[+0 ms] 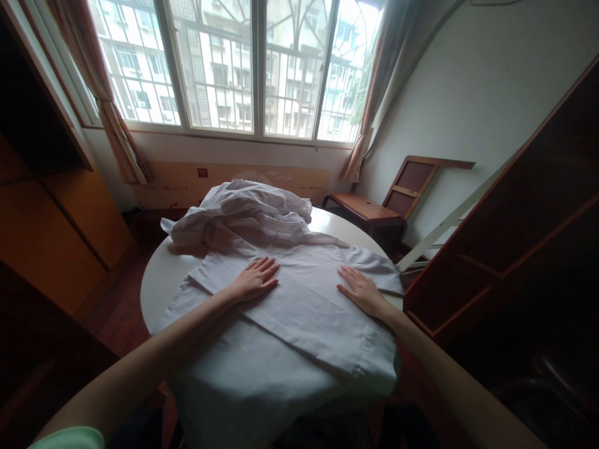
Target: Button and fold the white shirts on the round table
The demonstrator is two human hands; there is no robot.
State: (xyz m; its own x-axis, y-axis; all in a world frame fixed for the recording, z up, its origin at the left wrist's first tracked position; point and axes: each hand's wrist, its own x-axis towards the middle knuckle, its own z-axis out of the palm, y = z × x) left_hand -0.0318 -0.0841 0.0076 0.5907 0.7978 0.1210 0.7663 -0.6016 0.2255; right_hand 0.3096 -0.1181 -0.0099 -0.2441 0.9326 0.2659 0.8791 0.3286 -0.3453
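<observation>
Left hand (pixel 255 280) and right hand (pixel 360 291) lie flat, fingers spread, gripping nothing, on my white shirt (pixel 299 299) spread over the round surface (pixel 156 280). Soft, light cloth; I'd pinch its edges.

Under our left hand (pixel 255 282) and right hand (pixel 360 290) we list a plain white cotton garment (pixel 299 312), no print, shading to grey in its folds. Beyond the fingertips, a second crumpled white cloth heap (pixel 243 209), equally unpatterned. Beside our left hand, the round table's pale cream top (pixel 156 280). Far beyond both hands, dusty pink-brown curtains (pixel 116 131). Past our right hand, a reddish-brown wooden bench (pixel 365 209).
</observation>
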